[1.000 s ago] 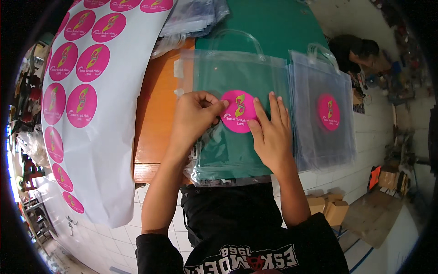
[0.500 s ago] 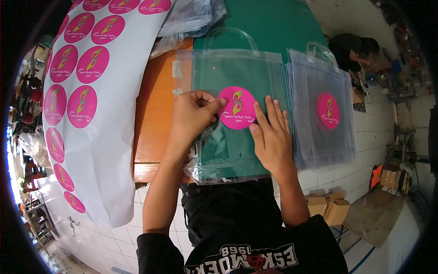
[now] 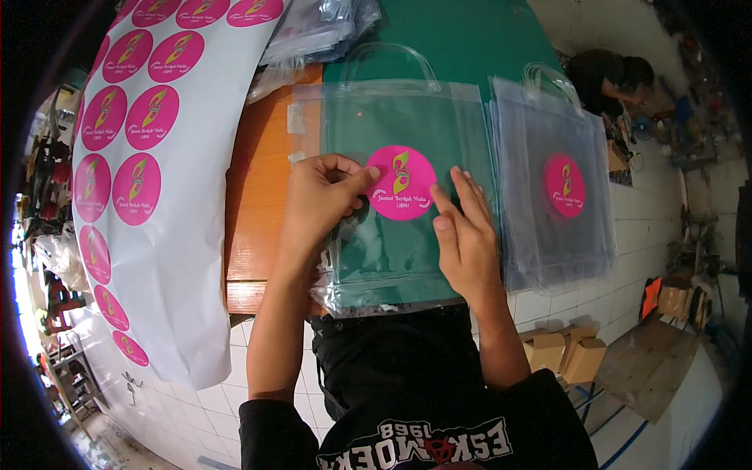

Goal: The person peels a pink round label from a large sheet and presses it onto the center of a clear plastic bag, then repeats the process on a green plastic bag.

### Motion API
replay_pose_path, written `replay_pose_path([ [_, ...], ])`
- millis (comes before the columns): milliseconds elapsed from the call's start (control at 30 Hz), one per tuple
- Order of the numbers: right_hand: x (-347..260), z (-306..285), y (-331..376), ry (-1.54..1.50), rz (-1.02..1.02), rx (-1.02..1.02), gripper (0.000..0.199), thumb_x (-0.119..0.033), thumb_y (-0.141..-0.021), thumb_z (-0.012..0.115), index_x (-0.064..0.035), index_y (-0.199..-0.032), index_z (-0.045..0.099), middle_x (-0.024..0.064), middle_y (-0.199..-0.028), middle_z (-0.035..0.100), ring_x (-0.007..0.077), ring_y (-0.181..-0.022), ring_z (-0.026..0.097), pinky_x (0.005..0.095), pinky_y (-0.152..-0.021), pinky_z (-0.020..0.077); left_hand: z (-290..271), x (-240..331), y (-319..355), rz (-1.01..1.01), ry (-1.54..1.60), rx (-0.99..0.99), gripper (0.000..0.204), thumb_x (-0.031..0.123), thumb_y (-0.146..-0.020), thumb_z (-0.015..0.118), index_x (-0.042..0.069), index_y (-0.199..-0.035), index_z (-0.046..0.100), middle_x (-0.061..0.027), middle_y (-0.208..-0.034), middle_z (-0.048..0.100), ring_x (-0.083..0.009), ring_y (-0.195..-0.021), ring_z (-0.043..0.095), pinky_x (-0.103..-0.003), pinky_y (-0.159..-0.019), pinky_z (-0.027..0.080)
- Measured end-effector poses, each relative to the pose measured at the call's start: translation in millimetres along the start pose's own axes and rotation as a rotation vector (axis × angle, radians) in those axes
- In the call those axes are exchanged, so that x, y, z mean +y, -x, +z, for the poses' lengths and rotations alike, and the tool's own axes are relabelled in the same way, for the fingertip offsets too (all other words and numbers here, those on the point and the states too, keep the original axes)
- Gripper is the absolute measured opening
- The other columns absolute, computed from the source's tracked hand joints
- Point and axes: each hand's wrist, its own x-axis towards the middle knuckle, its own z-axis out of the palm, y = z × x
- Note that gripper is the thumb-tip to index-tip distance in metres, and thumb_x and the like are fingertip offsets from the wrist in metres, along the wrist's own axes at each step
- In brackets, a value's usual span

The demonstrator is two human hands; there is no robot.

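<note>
A clear plastic bag (image 3: 392,270) with a looped clear handle lies flat in front of me. On its middle is a round pink sticker (image 3: 401,205) with a green and yellow emblem. My left hand (image 3: 317,196) pinches the sticker's left edge between thumb and curled fingers. At the opposite edge, my right hand (image 3: 472,243) is open, its index fingertip at the rim and the other fingers stretched out over the bag. Whether the whole sticker lies against the plastic, I cannot tell.
A large white sheet with rows of pink stickers (image 3: 154,116) hangs over the table's left side. On the right lies a pile of clear bags (image 3: 548,243), the top one bearing a sticker. More folded bags (image 3: 313,27) lie at the back. A person (image 3: 607,74) crouches beyond the table.
My right hand's fingers have lifted and drawn slightly away from the sticker's right side. The left hand keeps its pinch. The whole scene has shifted slightly left in view.
</note>
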Motion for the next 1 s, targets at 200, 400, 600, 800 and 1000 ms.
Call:
replay_pose_path([
  [200,6.1,-5.9,3.6,0.075,-0.089,-0.092,0.042,-0.027,-0.109,0.048,0.0029,-0.124,0.074,0.0294,-0.145,0.059,0.0483,-0.138,0.052,0.0568,-0.12,0.0349,-1.1,2.1,0.5,-0.038,-0.019,-0.009,0.023,0.016,-0.088,0.086,-0.003,-0.087,0.073,-0.0027,-0.075,0.071,-0.0053,-0.057,0.06,-0.019,-0.051,0.046],
  [400,1.1,-3.8,2.3,0.005,-0.048,-0.053,0.043,-0.025,-0.108,0.046,0.0032,-0.127,0.072,0.03,-0.142,0.06,0.0482,-0.135,0.055,0.0555,-0.119,0.0367,-2.5,3.9,2.2,-0.015,-0.007,-0.001,0.033,0.009,-0.084,0.088,-0.006,-0.108,0.071,-0.0042,-0.075,0.071,-0.0068,-0.058,0.062,-0.02,-0.052,0.047],
  [600,-0.2,-4.2,0.2,0.065,-0.086,-0.083,0.045,-0.028,-0.109,0.046,0.003,-0.127,0.072,0.0312,-0.142,0.059,0.0478,-0.135,0.055,0.0573,-0.117,0.0378,-8.2,4.5,0.8,0.03,0.057,-0.088,0.061,0.004,-0.08,0.089,-0.008,-0.131,0.059,-0.006,-0.077,0.072,-0.0092,-0.064,0.065,-0.021,-0.057,0.05],
  [800,3.8,-2.9,2.0,0.043,-0.098,-0.062,0.039,-0.029,-0.103,0.059,-0.0008,-0.125,0.074,0.0279,-0.144,0.058,0.0477,-0.134,0.055,0.0603,-0.116,0.0377,-9.3,5.0,2.6,0.062,0.08,-0.136,0.072,0.001,-0.078,0.089,-0.005,-0.14,0.052,-0.0061,-0.08,0.071,-0.0125,-0.067,0.067,-0.024,-0.061,0.052],
  [1000,-12.3,-9.9,0.0,0.201,-0.32,-0.22,0.033,-0.041,-0.091,0.075,-0.0208,-0.115,0.08,0.0164,-0.148,0.056,0.0385,-0.141,0.047,0.0643,-0.118,0.0327,-8.8,12.6,5.7,0.029,0.061,-0.121,0.071,0.0,-0.078,0.088,-0.007,-0.139,0.052,-0.006,-0.08,0.071,-0.0119,-0.067,0.067,-0.023,-0.06,0.052],
])
